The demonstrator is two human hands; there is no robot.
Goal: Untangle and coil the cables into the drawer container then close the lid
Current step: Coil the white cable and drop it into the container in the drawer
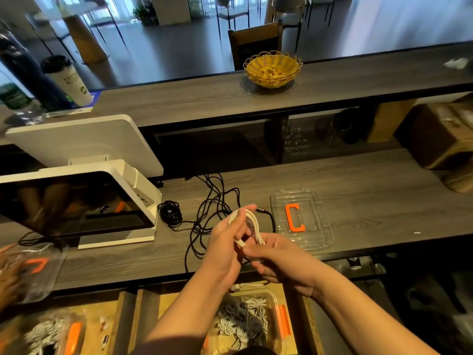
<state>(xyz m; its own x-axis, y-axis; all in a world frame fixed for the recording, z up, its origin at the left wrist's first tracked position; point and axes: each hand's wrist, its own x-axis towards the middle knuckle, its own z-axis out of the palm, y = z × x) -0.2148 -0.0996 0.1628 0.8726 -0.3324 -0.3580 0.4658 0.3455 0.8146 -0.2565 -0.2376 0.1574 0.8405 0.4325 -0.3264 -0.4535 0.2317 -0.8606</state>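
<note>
We find the white cable (252,221) mid-coil above the counter edge: the left hand (225,242) has its fingers curled through the loops and the right hand (279,257) pinches the strand near the plug end. Below, the drawer container (275,301) already holds a heap of white and grey cables, which we judge done. A black cable tangle (210,208) sprawls on the counter and the clear lid (300,219) lies off (orange clasp up), so roughly midway.

My left hand (225,242) hides part of the white cable (252,224); my arms cover the container (276,301) below; another hand (7,275) is cut off at left.
</note>
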